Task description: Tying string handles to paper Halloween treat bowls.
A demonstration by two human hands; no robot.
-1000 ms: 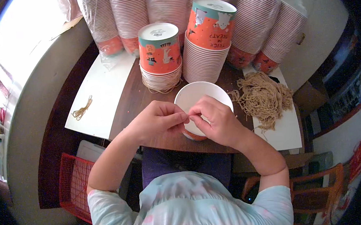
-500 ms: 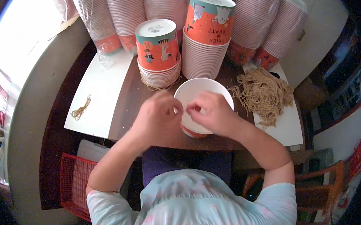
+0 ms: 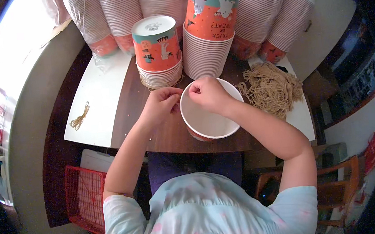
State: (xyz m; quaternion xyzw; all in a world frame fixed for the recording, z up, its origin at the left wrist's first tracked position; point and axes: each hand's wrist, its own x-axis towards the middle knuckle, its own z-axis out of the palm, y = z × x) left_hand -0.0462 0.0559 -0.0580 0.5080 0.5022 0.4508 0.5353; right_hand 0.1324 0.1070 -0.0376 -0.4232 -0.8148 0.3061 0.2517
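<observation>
An open paper bucket [image 3: 209, 122], white inside and orange outside, stands on the brown table [image 3: 154, 134] in front of me. My left hand [image 3: 160, 105] is pinched against the outside of its left rim. My right hand [image 3: 210, 93] is closed over the far rim, knuckles up, fingers reaching into the bucket. Any string between the fingers is too thin to see. A heap of tan string [image 3: 272, 89] lies just right of the bucket.
Two stacks of upturned orange buckets [image 3: 157, 54] [image 3: 210, 33] stand behind the open one, with plastic-wrapped stacks [image 3: 111, 18] further back. A small string bundle [image 3: 79, 118] lies on a white board [image 3: 103, 92]. A red basket [image 3: 86, 198] and a wooden chair [image 3: 331, 185] sit below the table.
Both hands have moved away from me, from the near side of the bucket's mouth to its left and far rim. The bucket's white inside now shows.
</observation>
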